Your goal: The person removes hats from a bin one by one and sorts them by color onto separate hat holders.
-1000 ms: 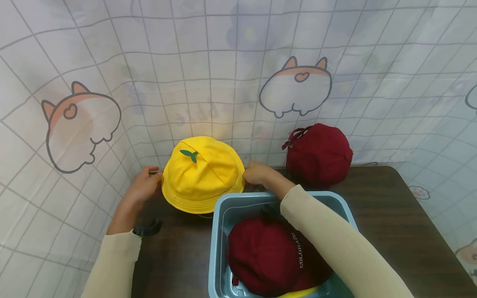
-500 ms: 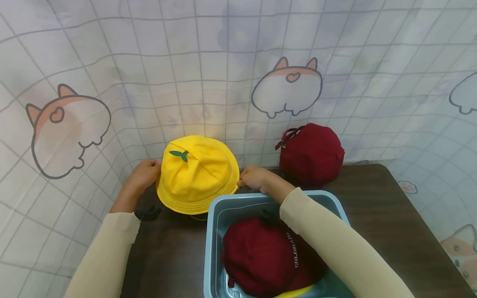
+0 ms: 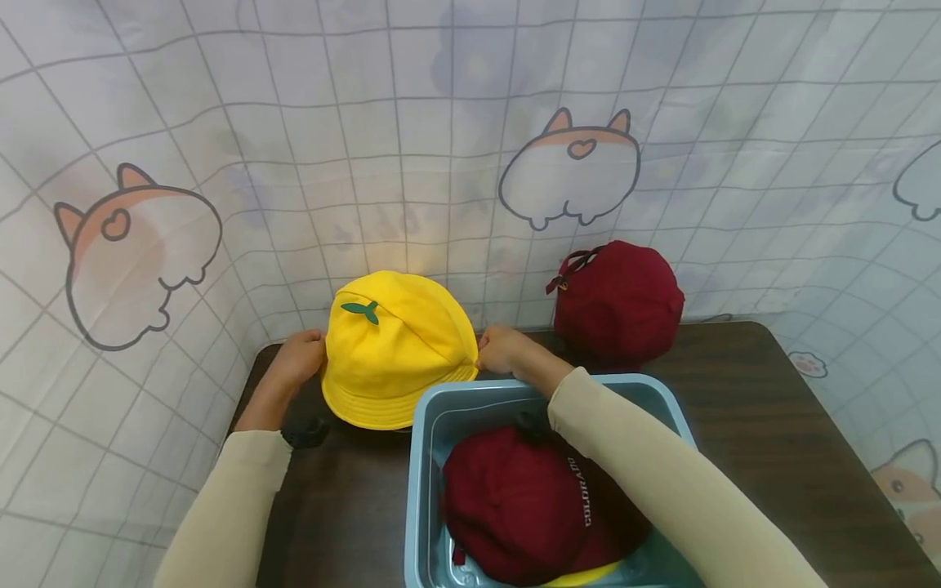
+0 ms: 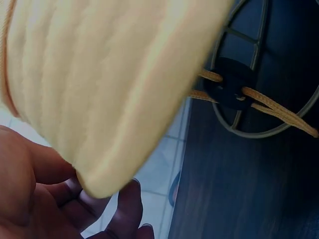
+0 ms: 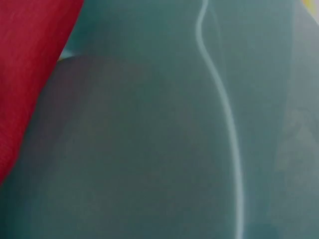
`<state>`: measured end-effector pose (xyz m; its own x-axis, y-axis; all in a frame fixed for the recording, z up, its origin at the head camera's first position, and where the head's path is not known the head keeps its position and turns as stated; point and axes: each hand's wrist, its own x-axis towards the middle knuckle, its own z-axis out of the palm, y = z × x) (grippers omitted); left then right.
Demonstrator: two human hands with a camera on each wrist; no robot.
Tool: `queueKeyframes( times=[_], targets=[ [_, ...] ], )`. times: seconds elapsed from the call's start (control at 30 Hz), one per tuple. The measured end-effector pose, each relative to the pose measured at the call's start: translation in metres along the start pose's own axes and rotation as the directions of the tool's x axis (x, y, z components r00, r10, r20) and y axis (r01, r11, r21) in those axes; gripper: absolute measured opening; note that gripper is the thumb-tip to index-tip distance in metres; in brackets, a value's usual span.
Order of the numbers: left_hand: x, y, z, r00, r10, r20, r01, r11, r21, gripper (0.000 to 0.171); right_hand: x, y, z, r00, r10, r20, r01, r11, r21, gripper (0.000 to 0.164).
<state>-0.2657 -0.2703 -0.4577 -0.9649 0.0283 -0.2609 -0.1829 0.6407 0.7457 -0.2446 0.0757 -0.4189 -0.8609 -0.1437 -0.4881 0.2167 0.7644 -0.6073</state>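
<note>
Bimanually, a yellow hat (image 3: 400,351) is being held left of centre in the head view.
The left hand (image 3: 300,359) and right hand (image 3: 509,351) are pinching its opposite edges; a blue bin (image 3: 415,490) is standing lower centre.

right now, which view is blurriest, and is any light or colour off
Right wrist: blurriest, the blue bin soft, a pale line down it, possibly glare; left wrist: yellow hat washed out, table bluish dark; head: clearest, with a warm glow on the wall sheet behind the hat.
</note>
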Motion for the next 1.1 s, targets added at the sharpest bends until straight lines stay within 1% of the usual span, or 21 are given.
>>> queueKeyframes(
  times=[0.07, 0.17, 0.27, 0.37, 0.47, 0.53, 0.6, 0.63, 0.67, 0.73, 0.77, 0.8, 0.87, 0.9, 0.97, 1.0, 1.07, 1.1],
  targets=[
    [0.001, -0.002, 0.002, 1.000, 0.000, -0.012, 0.000, 1.000, -0.011, 0.026, 0.000, -0.001, 0.001, 1.000, -0.005, -0.009, 0.005, 0.999, -0.034, 0.016],
    [0.001, -0.004, 0.005, 1.000, -0.008, -0.014, 0.007, 1.000, -0.027, 0.028, 0.000, -0.002, 0.002, 1.000, -0.008, -0.016, 0.007, 0.999, -0.050, 0.016],
    [0.000, -0.006, 0.007, 1.000, -0.019, -0.021, 0.019, 0.999, -0.038, 0.031, 0.000, -0.003, 0.002, 1.000, -0.009, -0.009, 0.009, 0.999, -0.045, 0.018],
    [-0.003, -0.004, 0.008, 0.999, -0.021, -0.042, 0.019, 0.999, -0.042, 0.035, 0.001, -0.003, 0.000, 1.000, -0.012, 0.003, 0.013, 1.000, -0.027, 0.023],
    [-0.010, 0.002, 0.008, 0.997, -0.032, -0.069, 0.029, 0.999, -0.046, 0.041, -0.001, -0.003, -0.002, 1.000, -0.021, 0.011, 0.021, 1.000, -0.001, 0.030],
    [-0.017, 0.007, 0.006, 0.995, -0.041, -0.093, 0.037, 0.998, -0.042, 0.046, -0.005, -0.004, -0.004, 0.999, -0.043, 0.013, 0.043, 0.999, -0.025, 0.036],
    [-0.027, 0.014, 0.002, 0.991, -0.034, -0.126, 0.032, 0.999, -0.017, 0.051, -0.011, -0.006, -0.007, 0.997, -0.072, 0.002, 0.072, 0.995, -0.075, 0.038],
    [-0.032, 0.018, -0.001, 0.988, -0.022, -0.151, 0.023, 1.000, 0.004, 0.053, -0.015, -0.008, -0.010, 0.996, -0.087, -0.005, 0.086, 0.989, -0.117, 0.038],
    [-0.038, 0.023, -0.004, 0.983, 0.003, -0.181, 0.002, 1.000, 0.028, 0.054, -0.020, -0.009, -0.014, 0.995, -0.101, -0.012, 0.098, 0.982, -0.160, 0.039],
    [-0.053, 0.036, -0.010, 0.965, 0.072, -0.251, -0.055, 0.996, 0.076, 0.054, -0.030, -0.013, -0.022, 0.993, -0.119, -0.027, 0.109, 0.965, -0.237, 0.039],
    [-0.062, 0.043, -0.012, 0.951, 0.112, -0.288, -0.086, 0.991, 0.100, 0.054, -0.036, -0.015, -0.027, 0.992, -0.122, -0.040, 0.107, 0.957, -0.269, 0.039],
    [-0.071, 0.050, -0.014, 0.933, 0.150, -0.326, -0.117, 0.986, 0.118, 0.053, -0.042, -0.016, -0.033, 0.991, -0.122, -0.049, 0.103, 0.950, -0.296, 0.039],
    [-0.091, 0.064, -0.015, 0.891, 0.222, -0.396, -0.176, 0.973, 0.149, 0.048, -0.053, -0.017, -0.043, 0.988, -0.132, -0.080, 0.099, 0.939, -0.329, 0.039],
    [-0.102, 0.070, -0.014, 0.874, 0.253, -0.415, -0.204, 0.966, 0.159, 0.046, -0.060, -0.017, -0.048, 0.984, -0.147, -0.104, 0.104, 0.934, -0.342, 0.038],
    [-0.122, 0.080, -0.010, 0.842, 0.318, -0.436, -0.255, 0.946, 0.200, 0.041, -0.071, -0.014, -0.054, 0.967, -0.212, -0.144, 0.148, 0.922, -0.359, 0.035],
    [-0.131, 0.083, -0.008, 0.831, 0.352, -0.431, -0.283, 0.934, 0.219, 0.039, -0.078, -0.013, -0.056, 0.953, -0.258, -0.158, 0.186, 0.911, -0.367, 0.034],
    [-0.148, 0.089, -0.001, 0.818, 0.415, -0.398, -0.336, 0.906, 0.257, 0.034, -0.091, -0.010, -0.056, 0.920, -0.347, -0.181, 0.258, 0.886, -0.386, 0.032],
    [-0.156, 0.091, 0.003, 0.817, 0.445, -0.367, -0.360, 0.891, 0.278, 0.033, -0.097, -0.008, -0.054, 0.902, -0.390, -0.183, 0.293, 0.867, -0.402, 0.032]
  ],
)
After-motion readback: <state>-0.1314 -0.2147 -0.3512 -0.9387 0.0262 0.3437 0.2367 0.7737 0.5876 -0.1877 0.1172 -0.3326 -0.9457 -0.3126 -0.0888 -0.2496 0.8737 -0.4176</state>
